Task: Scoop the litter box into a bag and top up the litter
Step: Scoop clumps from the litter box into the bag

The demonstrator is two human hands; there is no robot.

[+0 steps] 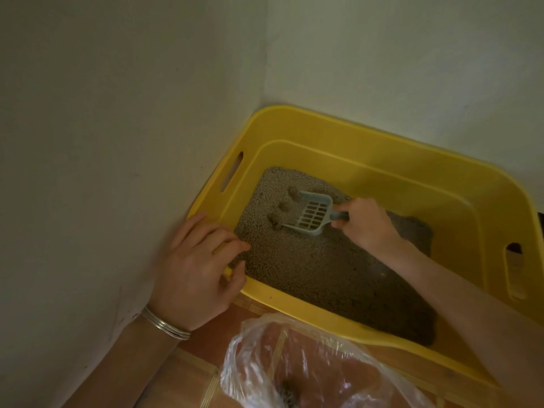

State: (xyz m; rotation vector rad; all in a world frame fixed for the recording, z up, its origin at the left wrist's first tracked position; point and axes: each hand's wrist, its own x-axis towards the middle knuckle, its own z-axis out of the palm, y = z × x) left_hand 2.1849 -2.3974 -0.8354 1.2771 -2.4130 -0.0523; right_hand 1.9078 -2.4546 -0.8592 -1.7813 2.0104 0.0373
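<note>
A yellow plastic litter box (353, 136) stands in a wall corner, holding grey-brown litter (318, 266). My right hand (365, 222) grips the handle of a pale blue slotted scoop (312, 214), whose front edge lies in the litter against three dark clumps (284, 206). My left hand (197, 260), with silver bangles on the wrist, rests on the box's near left corner, fingers curled over the rim. A clear plastic bag (309, 363) lies open on the floor in front of the box, with a dark clump inside it.
White walls (117, 113) close in on the left and behind the box. Orange-brown floor tiles (191, 372) show in front. The box has handle slots on its left and right walls.
</note>
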